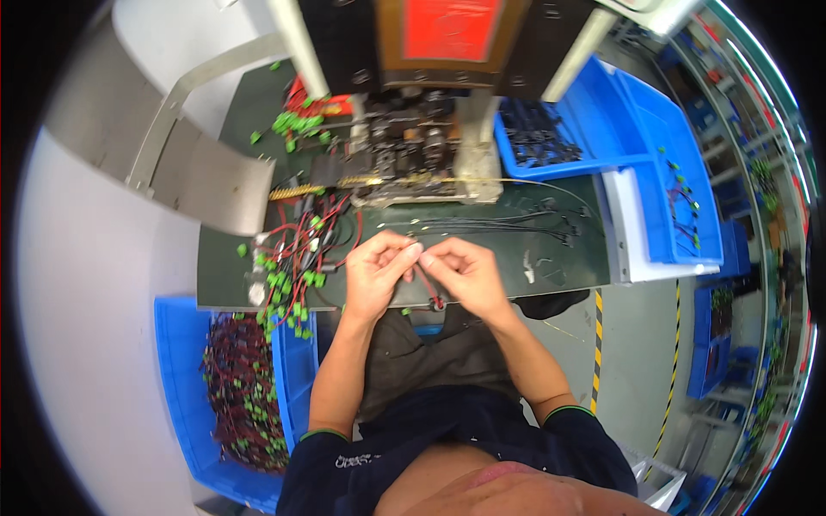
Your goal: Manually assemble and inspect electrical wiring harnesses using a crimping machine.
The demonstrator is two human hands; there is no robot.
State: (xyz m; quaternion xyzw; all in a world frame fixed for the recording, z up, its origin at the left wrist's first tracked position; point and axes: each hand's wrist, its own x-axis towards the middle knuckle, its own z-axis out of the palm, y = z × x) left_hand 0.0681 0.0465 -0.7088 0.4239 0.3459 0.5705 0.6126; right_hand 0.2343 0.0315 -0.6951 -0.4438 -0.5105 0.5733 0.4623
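Note:
Over the front of the bench, my left hand [379, 271] and my right hand [469, 273] meet fingertip to fingertip. Both are closed in a pinch at the upper end of a short red-and-black cable [427, 285]. It hangs down between them to a dark end piece at the bench's front edge. The cable's pinched tip is hidden by my fingers. Just beyond my hands lie several long black cables [508, 225], stretched out to the right. Left of my left hand is a tangled heap of red and black cables [297, 249] with green connectors.
A bench machine [413, 146] with a red panel stands at the back of the dark green bench [508, 267]. Blue trays [619, 159] holding black parts and cables stand at right. A blue bin [185, 387] full of cables sits at lower left. A curved metal chute [215, 176] reaches the bench.

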